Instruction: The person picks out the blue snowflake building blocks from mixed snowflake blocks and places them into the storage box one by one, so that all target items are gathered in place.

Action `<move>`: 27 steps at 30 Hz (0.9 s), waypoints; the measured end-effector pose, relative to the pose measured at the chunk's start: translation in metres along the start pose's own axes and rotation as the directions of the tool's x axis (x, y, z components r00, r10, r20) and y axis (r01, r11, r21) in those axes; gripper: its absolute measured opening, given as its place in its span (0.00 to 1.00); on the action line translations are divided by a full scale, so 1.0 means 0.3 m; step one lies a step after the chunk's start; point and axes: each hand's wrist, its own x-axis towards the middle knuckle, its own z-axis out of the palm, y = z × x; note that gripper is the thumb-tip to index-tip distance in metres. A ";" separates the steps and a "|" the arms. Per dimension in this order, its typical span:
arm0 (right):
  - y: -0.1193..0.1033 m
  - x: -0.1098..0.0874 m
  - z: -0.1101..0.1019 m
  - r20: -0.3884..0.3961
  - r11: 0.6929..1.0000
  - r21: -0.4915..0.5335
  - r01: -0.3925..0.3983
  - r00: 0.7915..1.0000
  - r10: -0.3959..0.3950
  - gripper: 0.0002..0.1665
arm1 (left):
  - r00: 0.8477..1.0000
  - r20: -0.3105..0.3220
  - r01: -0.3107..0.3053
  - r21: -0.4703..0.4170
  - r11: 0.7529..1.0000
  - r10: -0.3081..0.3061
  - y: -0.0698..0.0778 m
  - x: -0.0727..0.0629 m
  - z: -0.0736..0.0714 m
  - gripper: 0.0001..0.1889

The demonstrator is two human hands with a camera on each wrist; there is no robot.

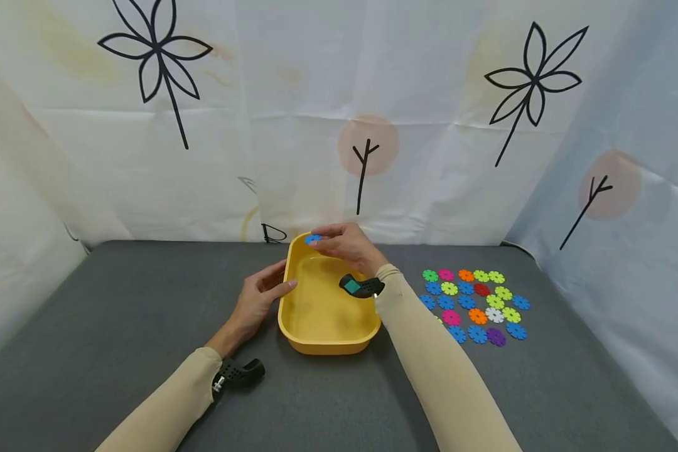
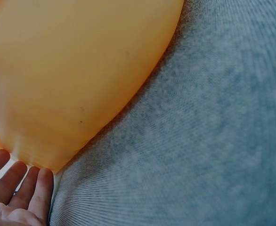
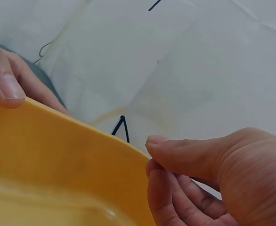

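A yellow plastic bin (image 1: 330,348) with rounded corners stands on the grey table. My left hand (image 1: 260,295) holds its left side, the thumb (image 3: 11,88) over the rim and the fingers (image 2: 43,190) against the outer wall. Over the bin's far left corner, my right hand (image 1: 347,245) pinches a blue flower-shaped disc (image 1: 312,238) between thumb and fingertips. In the right wrist view those fingertips are right at the rim, and the disc is hidden there.
Several flower-shaped discs in blue, yellow-green, orange, pink and other colours, one of them purple (image 1: 496,337), lie spread flat right of the bin. Behind the grey table (image 1: 118,301) hangs a white printed cloth (image 1: 294,81). Dark bands sit on both wrists.
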 end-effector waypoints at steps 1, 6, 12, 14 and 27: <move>0.002 0.002 0.001 0.006 1.000 -0.007 0.001 1.000 -0.001 0.20 | 1.000 0.000 -0.002 0.002 1.000 0.002 0.000 -0.001 0.000 0.31; 0.013 0.012 0.009 0.017 0.998 -0.067 0.009 1.000 -0.008 0.21 | 1.000 0.005 -0.009 0.006 1.000 0.009 0.000 -0.004 -0.001 0.31; 0.018 0.021 0.017 0.013 0.989 -0.145 -0.012 1.000 0.014 0.20 | 1.000 0.012 -0.008 0.006 1.000 0.008 0.000 -0.002 -0.001 0.32; 0.019 0.025 0.019 0.007 0.983 -0.181 -0.022 1.000 0.024 0.20 | 1.000 0.012 -0.010 0.007 1.000 0.010 0.000 -0.002 -0.002 0.32; 0.018 0.032 0.027 0.032 0.935 -0.352 -0.033 0.998 0.047 0.21 | 1.000 0.012 0.003 0.007 1.000 -0.003 -0.001 -0.003 -0.004 0.32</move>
